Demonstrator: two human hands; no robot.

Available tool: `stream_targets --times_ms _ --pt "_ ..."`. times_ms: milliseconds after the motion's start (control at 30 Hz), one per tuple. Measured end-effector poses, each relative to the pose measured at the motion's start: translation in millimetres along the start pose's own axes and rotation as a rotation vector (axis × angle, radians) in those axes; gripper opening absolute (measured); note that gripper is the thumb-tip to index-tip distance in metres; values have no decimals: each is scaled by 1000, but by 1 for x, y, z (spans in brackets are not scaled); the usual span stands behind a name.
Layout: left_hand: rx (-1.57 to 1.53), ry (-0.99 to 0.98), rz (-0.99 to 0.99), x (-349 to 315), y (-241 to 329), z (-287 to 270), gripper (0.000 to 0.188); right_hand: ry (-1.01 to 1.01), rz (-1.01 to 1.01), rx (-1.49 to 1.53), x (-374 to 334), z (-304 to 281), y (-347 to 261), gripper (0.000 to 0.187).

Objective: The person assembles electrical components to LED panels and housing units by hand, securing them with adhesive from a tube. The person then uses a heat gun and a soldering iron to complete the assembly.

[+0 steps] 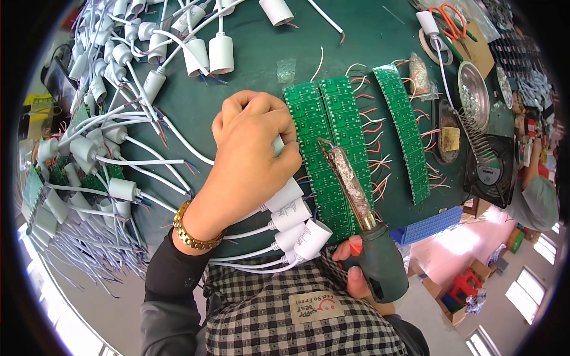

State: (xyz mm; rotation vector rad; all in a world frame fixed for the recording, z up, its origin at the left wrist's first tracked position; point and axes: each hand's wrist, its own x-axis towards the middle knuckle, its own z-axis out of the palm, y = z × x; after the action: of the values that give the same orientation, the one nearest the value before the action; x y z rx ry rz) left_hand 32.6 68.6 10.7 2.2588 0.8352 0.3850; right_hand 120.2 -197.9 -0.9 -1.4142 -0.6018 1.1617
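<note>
My right hand (354, 273) grips a soldering iron (380, 258) by its dark handle. The iron's bare tip rests over the green circuit board panel (312, 113), apparently touching it or just above. My left hand (255, 142) is at the panel's left edge, its fingers curled round a white cylindrical plastic socket (278, 145); most of that piece is hidden by the fingers. Just below, several white corded sockets (312, 237) lie in a row along the panel's left side, their wires reaching the boards. Short red and white wires stick out along the panel's right side.
A separate green board strip (404, 133) lies to the right. Beyond it are a metal dish (473, 95), an iron stand with a coiled spring (475, 133), a black fan (493, 172) and orange-handled scissors (448, 21). White corded sockets (221, 53) heap up at the left.
</note>
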Motion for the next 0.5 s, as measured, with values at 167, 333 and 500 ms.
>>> stream_targets --times_ms 167,333,500 --pt "-12 2 1 0 -1 0 6 8 -22 70 2 -2 0 47" --pt "-10 -20 -17 0 -2 -1 8 -132 -23 -238 4 -8 -14 48" --pt "-28 38 -2 0 -2 1 7 22 -160 7 4 0 -4 51"
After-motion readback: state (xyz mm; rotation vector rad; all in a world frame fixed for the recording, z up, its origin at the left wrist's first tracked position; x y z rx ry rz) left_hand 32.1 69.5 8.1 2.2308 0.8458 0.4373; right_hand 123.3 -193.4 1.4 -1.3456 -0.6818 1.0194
